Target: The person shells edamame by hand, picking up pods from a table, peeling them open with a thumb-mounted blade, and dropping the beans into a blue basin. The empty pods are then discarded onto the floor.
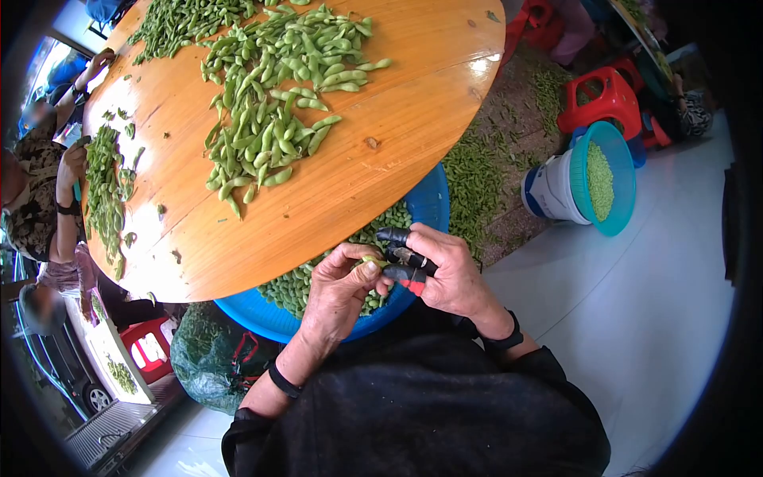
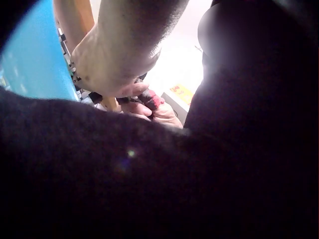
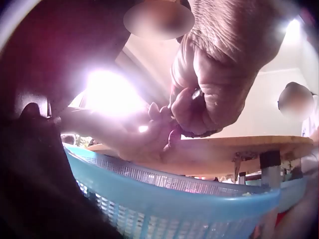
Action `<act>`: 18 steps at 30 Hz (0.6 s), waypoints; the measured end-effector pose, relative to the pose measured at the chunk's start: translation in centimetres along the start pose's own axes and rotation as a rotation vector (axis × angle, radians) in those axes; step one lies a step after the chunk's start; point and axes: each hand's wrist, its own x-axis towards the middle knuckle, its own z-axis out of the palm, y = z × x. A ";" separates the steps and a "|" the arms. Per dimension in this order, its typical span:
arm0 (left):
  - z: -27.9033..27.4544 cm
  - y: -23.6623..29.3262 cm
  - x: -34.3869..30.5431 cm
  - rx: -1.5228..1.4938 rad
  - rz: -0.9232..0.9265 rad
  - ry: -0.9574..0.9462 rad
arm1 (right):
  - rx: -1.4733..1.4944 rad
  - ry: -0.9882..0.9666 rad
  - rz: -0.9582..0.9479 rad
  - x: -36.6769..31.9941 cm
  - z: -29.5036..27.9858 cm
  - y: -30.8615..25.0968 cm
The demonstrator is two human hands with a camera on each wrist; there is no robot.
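In the head view both hands meet above a blue basket point(image 1: 238, 308) holding green pods or beans. The left hand point(image 1: 335, 296) pinches a green pod point(image 1: 372, 260) between thumb and fingers. Close against it, the right hand point(image 1: 451, 274) has black coverings on several fingers and a red patch near the thumb; its thumb and fingers close around the pod's other end. The left wrist view shows the fingers point(image 2: 144, 102) together, partly hidden by a forearm. From the right wrist view, the right hand point(image 3: 212, 84) curls beside the left hand point(image 3: 149, 137) over the basket rim point(image 3: 199, 199).
A round wooden table point(image 1: 381, 151) bears piles of green pods point(image 1: 274, 87). Other people sit at the left. Right of the table stand a white bucket point(image 1: 552, 191) with a teal basin point(image 1: 624, 187) and a red stool point(image 1: 600, 99). A green sack point(image 1: 203, 354) lies lower left.
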 end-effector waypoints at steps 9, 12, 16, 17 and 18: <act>-0.5 -0.1 0.1 0.031 -0.004 -0.098 | 0.433 -0.115 0.451 0.0 -0.9 -0.3; -0.5 0.0 0.3 0.042 -0.030 -0.107 | 0.138 -0.045 0.163 -0.1 -0.7 0.2; 0.6 0.4 -0.2 0.217 0.040 -0.085 | 0.028 -0.047 0.108 -0.2 -0.6 0.0; 0.9 0.5 -0.3 0.361 0.089 -0.060 | 0.009 -0.036 0.092 -0.2 -0.6 0.0; 0.9 0.6 -0.3 0.361 0.089 -0.061 | 0.008 -0.036 0.092 -0.3 -0.6 0.0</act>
